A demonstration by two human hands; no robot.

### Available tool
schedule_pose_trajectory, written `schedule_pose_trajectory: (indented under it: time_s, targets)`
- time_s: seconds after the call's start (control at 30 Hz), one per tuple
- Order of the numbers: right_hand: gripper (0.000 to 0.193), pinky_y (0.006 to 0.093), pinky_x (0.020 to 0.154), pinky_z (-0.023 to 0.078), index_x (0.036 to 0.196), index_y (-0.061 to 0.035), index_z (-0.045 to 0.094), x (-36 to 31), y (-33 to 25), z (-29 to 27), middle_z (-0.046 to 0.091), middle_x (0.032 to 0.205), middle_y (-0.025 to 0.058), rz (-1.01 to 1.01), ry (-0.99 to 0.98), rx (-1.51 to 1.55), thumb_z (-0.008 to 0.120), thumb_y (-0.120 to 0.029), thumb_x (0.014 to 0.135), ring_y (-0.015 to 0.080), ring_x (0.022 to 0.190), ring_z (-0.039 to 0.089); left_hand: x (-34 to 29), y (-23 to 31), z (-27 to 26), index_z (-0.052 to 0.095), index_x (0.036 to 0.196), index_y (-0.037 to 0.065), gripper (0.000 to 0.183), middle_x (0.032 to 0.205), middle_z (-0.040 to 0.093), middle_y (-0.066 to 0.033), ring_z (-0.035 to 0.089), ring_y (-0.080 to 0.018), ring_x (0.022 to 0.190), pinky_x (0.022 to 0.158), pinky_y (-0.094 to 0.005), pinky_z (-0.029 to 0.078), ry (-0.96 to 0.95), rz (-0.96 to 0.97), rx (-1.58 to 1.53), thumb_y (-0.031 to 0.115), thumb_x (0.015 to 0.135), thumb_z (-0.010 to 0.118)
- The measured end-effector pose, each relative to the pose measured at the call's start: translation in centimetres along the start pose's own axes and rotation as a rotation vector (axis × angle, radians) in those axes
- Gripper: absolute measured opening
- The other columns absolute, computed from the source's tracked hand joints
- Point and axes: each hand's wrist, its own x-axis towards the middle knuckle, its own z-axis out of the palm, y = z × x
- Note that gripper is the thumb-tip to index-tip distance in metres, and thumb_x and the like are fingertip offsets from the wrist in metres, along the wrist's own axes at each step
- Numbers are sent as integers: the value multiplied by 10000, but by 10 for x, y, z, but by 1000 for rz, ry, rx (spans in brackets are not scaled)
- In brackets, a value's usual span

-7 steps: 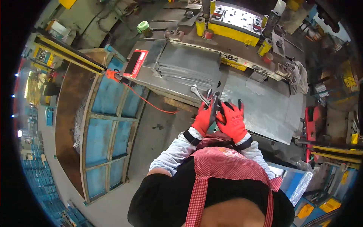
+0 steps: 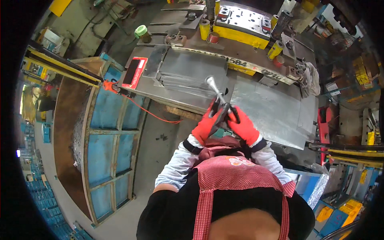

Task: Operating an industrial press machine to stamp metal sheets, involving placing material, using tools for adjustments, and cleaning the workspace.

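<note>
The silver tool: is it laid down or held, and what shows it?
Held: the silver tool runs into the gloved left hand. The right hand is close beside; whether it grips too, cannot tell.

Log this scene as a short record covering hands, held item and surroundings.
Left hand: red-and-black glove, holding a metal tool
Right hand: matching glove, at the tool's near end; grip unclear
Tool direction: far end points away from the person
Ahead-left: stacked metal sheets
Ahead-right: flat metal sheet
Far left: blue-panelled crate
</note>
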Motion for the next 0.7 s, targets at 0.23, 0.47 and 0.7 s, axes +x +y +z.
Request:
schedule_pose_trajectory:
  time_s: [0.23,0.47,0.7]
  targets:
    - [402,294,769,409,1056,-18,489,81,23,-46,590,871,69,93,36,268,614,-228,737,187,830,534,-12,-10,-25,401,1244,56,420,1319,348,-159,390,-284,1184,964,-309,322,116,-75,-70,29,829,461]
    - [151,208,452,349,864,-62,509,85,-24,-54,467,645,-19,178,-77,545,590,-128,754,52,519,429,-3,-16,-33,308,1306,59,457,1325,340,-136,341,-258,1220,1012,-359,247,215,-412,-967,263,903,379]
    - [419,218,536,397,1125,-51,506,52,-49,-57,546,788,-2,241,-69,350,626,-146,736,66,650,496,70,-64,-46,481,1121,80,375,1061,563,-62,569,-213,923,824,-328,455,575,-589,-2059,339,852,509]
